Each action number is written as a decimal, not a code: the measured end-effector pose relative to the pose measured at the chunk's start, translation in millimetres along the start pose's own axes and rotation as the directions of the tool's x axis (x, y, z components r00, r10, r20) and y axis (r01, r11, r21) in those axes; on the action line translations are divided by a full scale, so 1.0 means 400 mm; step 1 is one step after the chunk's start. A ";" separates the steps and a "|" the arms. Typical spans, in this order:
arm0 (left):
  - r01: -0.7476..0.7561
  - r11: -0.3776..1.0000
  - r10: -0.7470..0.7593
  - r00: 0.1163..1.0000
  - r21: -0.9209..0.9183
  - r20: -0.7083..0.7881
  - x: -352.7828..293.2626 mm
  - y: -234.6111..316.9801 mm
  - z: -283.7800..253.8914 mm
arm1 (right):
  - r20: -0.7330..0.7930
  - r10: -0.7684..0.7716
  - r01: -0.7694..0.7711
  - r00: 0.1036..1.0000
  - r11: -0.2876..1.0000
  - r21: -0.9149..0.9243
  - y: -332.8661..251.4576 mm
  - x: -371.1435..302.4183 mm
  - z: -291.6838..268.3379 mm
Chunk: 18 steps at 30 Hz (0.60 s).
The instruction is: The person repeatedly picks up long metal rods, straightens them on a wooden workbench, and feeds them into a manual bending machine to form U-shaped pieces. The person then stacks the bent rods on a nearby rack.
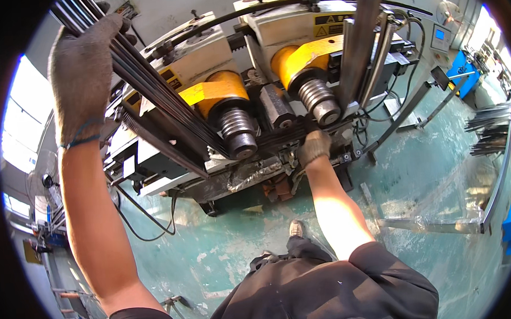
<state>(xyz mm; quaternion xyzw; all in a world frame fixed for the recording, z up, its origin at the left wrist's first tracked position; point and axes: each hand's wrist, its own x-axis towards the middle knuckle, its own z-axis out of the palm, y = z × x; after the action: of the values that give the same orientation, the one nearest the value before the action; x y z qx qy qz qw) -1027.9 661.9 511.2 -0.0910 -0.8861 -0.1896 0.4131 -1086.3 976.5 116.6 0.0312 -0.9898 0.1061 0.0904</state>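
My left hand (pixel 83 76), in a grey-brown work glove, is closed around a bundle of long thin dark metal bars (pixel 158 92) at the upper left. The bars slant down to the left ridged steel roller (pixel 238 129) of a bending machine. Another set of dark bars (pixel 360 46) rises steeply beside the right ridged roller (pixel 319 99). Low at the machine's front, between and below the rollers, is my gloved right hand (pixel 314 148), against the dark bars lying there. Its fingers are mostly hidden. A dark steel block (pixel 276 106) sits between the rollers.
Yellow arms (pixel 221 87) carry the rollers on the white machine body (pixel 283 18). Cables (pixel 167 229) hang at the lower left. To the right, a metal frame (pixel 435 226) stands on the green floor (pixel 416 175), near a stack of dark bars (pixel 489 129).
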 end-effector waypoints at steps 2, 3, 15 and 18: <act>-0.049 0.996 0.050 0.999 -0.069 0.000 -0.064 -0.005 -0.062 | 0.175 0.236 -0.293 0.956 0.806 0.514 -0.017 -0.078 -0.001; -0.051 0.998 0.051 0.999 0.036 0.017 -0.101 0.016 -0.106 | 0.135 0.369 -0.289 0.920 0.403 0.868 0.007 -0.126 0.057; 0.404 0.818 -0.502 0.848 -0.410 -0.167 -0.828 0.019 -0.600 | -0.038 0.005 0.038 0.999 0.112 0.993 -0.187 -0.631 0.002; 0.567 0.696 -0.691 0.697 -0.442 -0.193 -1.083 0.006 -0.762 | 0.060 -0.316 -0.038 0.947 0.075 0.996 -0.440 -0.766 -0.069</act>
<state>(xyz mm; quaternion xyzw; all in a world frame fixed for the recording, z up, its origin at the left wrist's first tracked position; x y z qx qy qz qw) -536.4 536.7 358.7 0.1859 -0.7267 -0.4878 0.4464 -766.6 823.8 122.3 0.1929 -0.6513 0.7299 -0.0757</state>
